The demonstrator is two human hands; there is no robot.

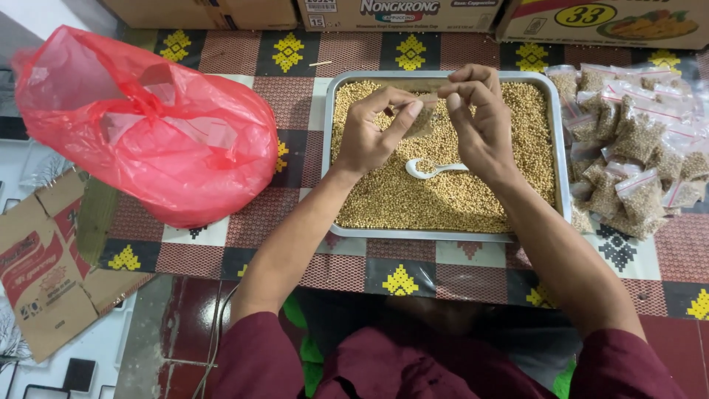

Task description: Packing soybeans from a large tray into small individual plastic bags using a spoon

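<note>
A metal tray (329, 159) full of small tan seeds sits on a patterned mat. Both hands hover over it. My left hand (369, 133) and my right hand (480, 122) together pinch a small clear plastic packet (424, 111) holding some seeds, fingers at its top edge. A white plastic spoon (432, 170) lies on the seeds just below the hands.
A big red plastic bag (148, 125) bulges at the left. Several filled clear seed packets (635, 148) are piled to the right of the tray. Cardboard boxes (399, 13) line the far edge, and a flattened box (44, 273) lies at lower left.
</note>
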